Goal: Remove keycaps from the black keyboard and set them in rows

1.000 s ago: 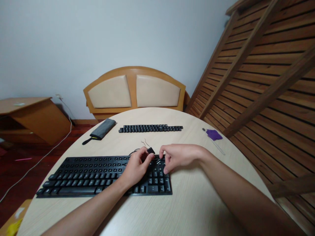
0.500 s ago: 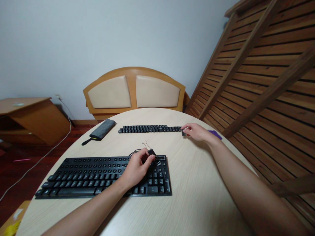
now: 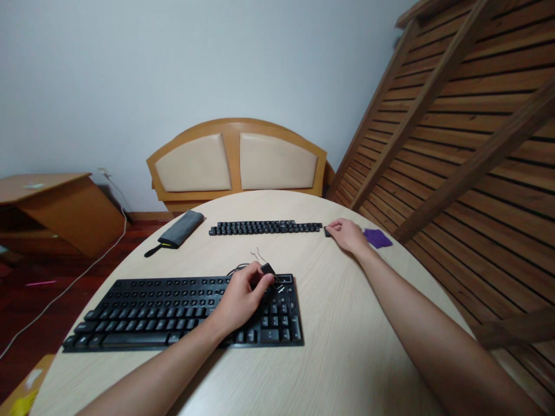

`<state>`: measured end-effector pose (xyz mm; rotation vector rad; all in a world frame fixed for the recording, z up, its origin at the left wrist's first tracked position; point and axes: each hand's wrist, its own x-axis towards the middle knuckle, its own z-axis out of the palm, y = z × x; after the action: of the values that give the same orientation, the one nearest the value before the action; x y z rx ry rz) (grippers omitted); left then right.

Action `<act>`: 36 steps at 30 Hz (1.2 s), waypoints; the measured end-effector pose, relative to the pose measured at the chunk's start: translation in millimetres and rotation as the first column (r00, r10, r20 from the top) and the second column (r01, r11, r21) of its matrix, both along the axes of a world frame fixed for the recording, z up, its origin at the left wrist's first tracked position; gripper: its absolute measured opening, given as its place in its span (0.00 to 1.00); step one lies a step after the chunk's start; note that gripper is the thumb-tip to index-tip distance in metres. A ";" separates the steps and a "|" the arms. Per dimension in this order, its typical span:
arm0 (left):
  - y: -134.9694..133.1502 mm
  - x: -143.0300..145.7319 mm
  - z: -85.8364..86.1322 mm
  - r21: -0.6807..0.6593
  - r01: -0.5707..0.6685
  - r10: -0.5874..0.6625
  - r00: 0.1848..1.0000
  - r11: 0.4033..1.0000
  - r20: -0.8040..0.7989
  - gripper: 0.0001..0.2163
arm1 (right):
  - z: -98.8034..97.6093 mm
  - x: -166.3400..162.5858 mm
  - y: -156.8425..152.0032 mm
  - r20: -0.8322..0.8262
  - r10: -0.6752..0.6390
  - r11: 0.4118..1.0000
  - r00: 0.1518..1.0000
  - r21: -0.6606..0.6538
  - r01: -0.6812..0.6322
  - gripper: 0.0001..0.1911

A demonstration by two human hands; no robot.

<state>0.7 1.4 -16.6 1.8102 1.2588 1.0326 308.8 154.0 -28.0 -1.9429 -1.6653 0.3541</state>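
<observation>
A black keyboard (image 3: 143, 323) lies at the front left of the round table, its upper rows stripped of keycaps. Over its right part, my left hand (image 3: 243, 292) is closed on a keycap puller (image 3: 267, 269) with a black handle and thin wire loops. Farther back, loose keycaps (image 3: 260, 227) stand in neat rows. My right hand (image 3: 347, 234) pinches a dark keycap (image 3: 327, 231) at the right end of those rows, low at the tabletop. Whether the keycap touches the table is hard to tell.
A grey pouch (image 3: 181, 229) with a strap lies at the back left of the table (image 3: 338, 323). To the right of my right hand is a purple cloth (image 3: 378, 238). A padded headboard (image 3: 236, 156) stands behind, and wooden slats (image 3: 468, 144) lean at the right.
My right hand has shifted slightly right and lowered the keycap to the tabletop, uncovering more of the row's end and the purple cloth. My left hand stays in place.
</observation>
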 end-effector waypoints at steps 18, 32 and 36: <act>-0.2 -0.3 -0.3 -0.004 0.009 -0.009 1.000 1.000 0.009 0.10 | 2.2 -1.7 -4.4 0.104 -0.088 0.996 0.991 -0.009 0.089 0.15; 0.6 -0.3 -2.0 -0.027 0.007 -0.007 1.000 1.000 -0.022 0.12 | -6.7 -9.6 0.3 0.086 -0.099 0.995 0.991 0.042 0.095 0.13; -0.3 0.4 1.1 -0.034 0.008 -0.008 1.000 0.999 -0.018 0.12 | -6.7 -10.5 -0.5 0.081 -0.104 0.994 0.991 0.049 0.101 0.13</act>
<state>1.1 1.1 -15.5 1.8015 1.2715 0.9873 298.4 153.6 -34.7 -2.0255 -1.6029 0.1975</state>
